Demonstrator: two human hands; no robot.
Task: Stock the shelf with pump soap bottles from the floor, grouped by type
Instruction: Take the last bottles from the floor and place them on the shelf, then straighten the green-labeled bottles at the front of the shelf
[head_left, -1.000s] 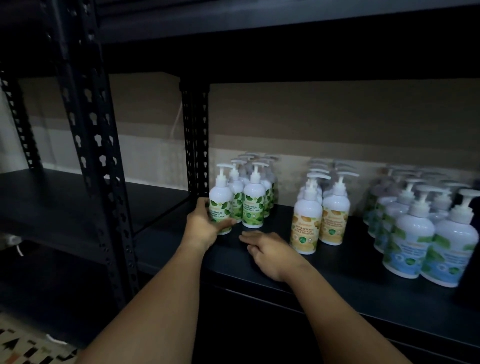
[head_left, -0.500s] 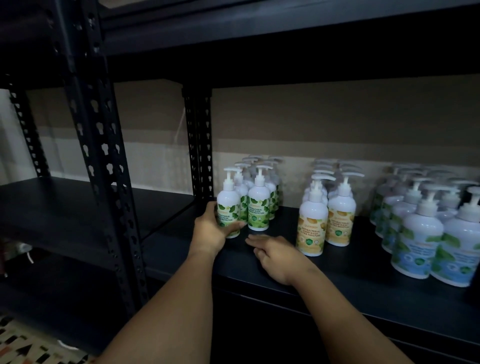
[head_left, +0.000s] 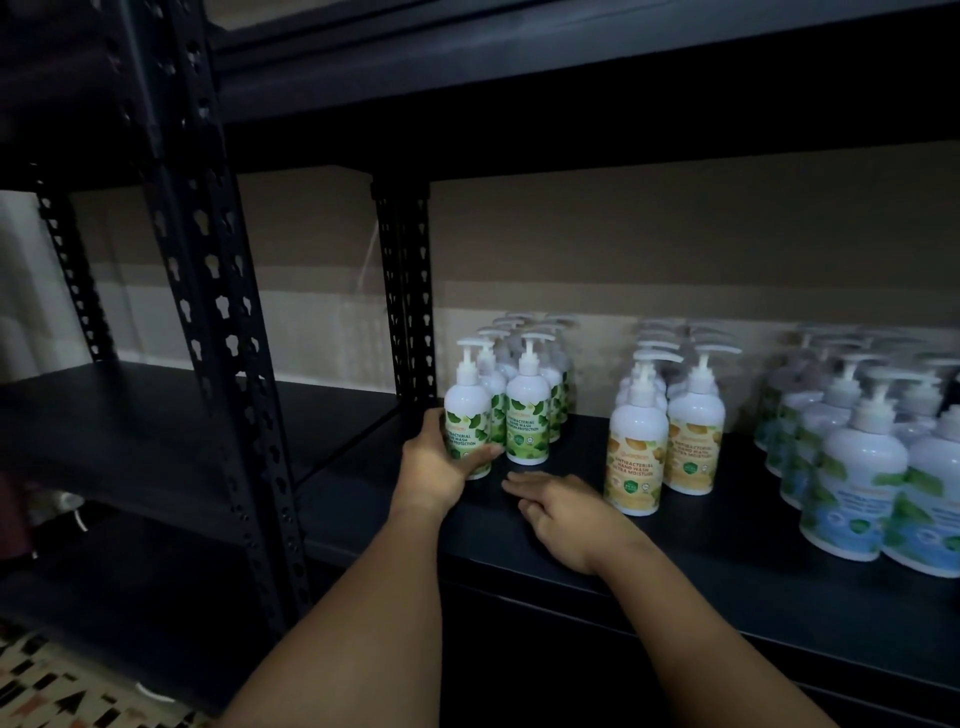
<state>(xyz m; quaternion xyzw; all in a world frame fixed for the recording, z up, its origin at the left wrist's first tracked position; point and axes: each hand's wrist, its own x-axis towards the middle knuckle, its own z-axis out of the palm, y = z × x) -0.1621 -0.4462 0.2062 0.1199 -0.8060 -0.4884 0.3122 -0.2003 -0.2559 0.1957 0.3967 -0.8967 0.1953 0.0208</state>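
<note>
The left hand (head_left: 434, 462) wraps its grip round the front-left green-leaf pump bottle (head_left: 466, 415), labelled "ANTIBACTERIAL HAND WASH ... PROTECTION", standing at the left end of the black shelf (head_left: 727, 582) beside the rear upright post (head_left: 405, 291). The right hand (head_left: 563, 517) lies flat on the shelf, fingers straight and relaxed. A yellow-label group (head_left: 662, 441) reads "ANTIBACTERIAL HAND WASH ULTRA MOISTURE"; a blue-label group (head_left: 857, 457) stands right. Bare shelf board runs along the front edge. Rear rows blur, so counts are unclear.

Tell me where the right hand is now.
The right hand lies flat on the shelf, low centre of the head view, between the green-label bottles and yellow-label bottles.
</note>
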